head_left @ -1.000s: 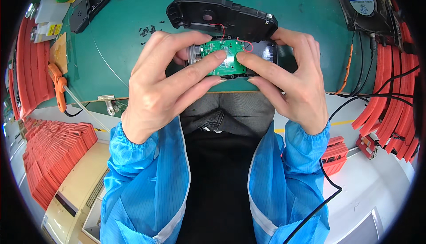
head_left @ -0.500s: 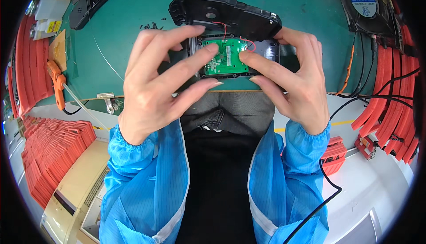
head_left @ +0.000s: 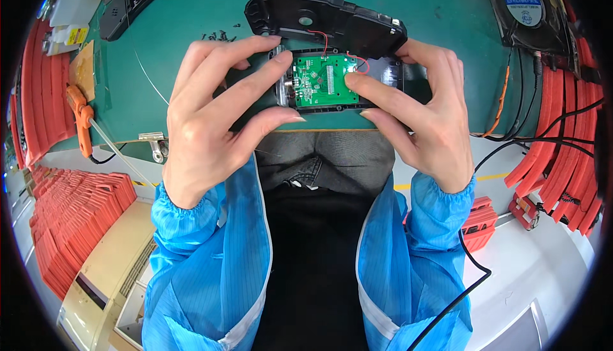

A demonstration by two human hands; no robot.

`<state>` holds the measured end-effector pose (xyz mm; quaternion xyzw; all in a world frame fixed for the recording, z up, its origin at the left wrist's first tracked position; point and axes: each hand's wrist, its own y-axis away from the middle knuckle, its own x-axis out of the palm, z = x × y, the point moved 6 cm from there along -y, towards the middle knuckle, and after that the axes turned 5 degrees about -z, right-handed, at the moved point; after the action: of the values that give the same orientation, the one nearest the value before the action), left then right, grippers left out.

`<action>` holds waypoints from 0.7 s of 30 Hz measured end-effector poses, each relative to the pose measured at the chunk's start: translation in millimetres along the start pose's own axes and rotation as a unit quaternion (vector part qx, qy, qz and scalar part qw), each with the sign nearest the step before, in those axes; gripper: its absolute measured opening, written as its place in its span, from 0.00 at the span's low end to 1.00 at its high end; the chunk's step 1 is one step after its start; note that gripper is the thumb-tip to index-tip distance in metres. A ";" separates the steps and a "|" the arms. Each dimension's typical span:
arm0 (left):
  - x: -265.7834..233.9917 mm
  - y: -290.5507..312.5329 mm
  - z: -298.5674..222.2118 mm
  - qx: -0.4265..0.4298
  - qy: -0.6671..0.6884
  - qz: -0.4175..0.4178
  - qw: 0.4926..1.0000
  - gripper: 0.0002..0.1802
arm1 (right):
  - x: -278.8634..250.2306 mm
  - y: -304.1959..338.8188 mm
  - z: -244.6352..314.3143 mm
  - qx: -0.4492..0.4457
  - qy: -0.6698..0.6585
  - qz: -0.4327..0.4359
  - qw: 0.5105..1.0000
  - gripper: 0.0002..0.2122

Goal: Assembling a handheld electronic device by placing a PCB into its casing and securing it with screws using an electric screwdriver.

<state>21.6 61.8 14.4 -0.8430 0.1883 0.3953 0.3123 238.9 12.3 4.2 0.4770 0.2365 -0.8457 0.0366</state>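
A black plastic housing lies before me with a green circuit board inside it. Its black cover half stands tilted behind, linked by thin red wires. My right hand grips the housing's right end, index fingertip on the board's right edge, thumb at the near side, other fingers partly hidden behind the cover. My left hand is open around the left end, fingers spread; its index fingertip is by a clear lens-like piece, with the thumb near the front edge.
Small dark screws lie on the green mat beyond my left hand. An orange-handled tool and a metal clip sit at left. A black fan stands far right, cables below. Red foam strips flank both sides.
My left hand has shifted left, its index finger lifting off the circuit board toward the clear piece, so more of the board shows. The right hand stays nearly still.
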 end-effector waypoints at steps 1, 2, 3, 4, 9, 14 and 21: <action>0.4 0.3 -0.1 0.000 0.000 0.000 1.000 0.32 | -0.1 -0.1 0.0 -0.002 0.000 -0.002 1.000 0.22; 1.3 0.4 -0.3 0.002 -0.005 0.001 1.000 0.32 | -0.2 0.1 0.1 -0.004 0.000 -0.004 1.000 0.22; 1.9 0.3 -0.2 0.004 -0.009 0.001 1.000 0.33 | -0.3 -0.1 0.4 -0.004 0.000 -0.004 1.000 0.22; 2.2 0.3 -0.1 0.006 -0.014 0.001 1.000 0.33 | -0.2 0.0 0.5 -0.004 0.001 -0.003 1.000 0.22; 2.7 1.5 -2.2 0.019 -0.032 0.004 0.999 0.33 | -0.3 0.5 0.4 -0.005 0.002 0.001 1.000 0.22; 4.8 0.7 -20.7 0.010 -0.070 -0.013 0.997 0.32 | -0.1 1.5 -0.4 -0.003 0.002 -0.002 1.000 0.22; 19.9 5.8 -24.2 0.014 -0.091 -0.006 0.996 0.29 | 0.5 0.6 1.4 -0.001 0.000 -0.001 1.000 0.23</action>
<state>44.0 39.8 8.5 -0.8001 0.1591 0.4661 0.3425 237.7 11.3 4.2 0.4766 0.2377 -0.8456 0.0364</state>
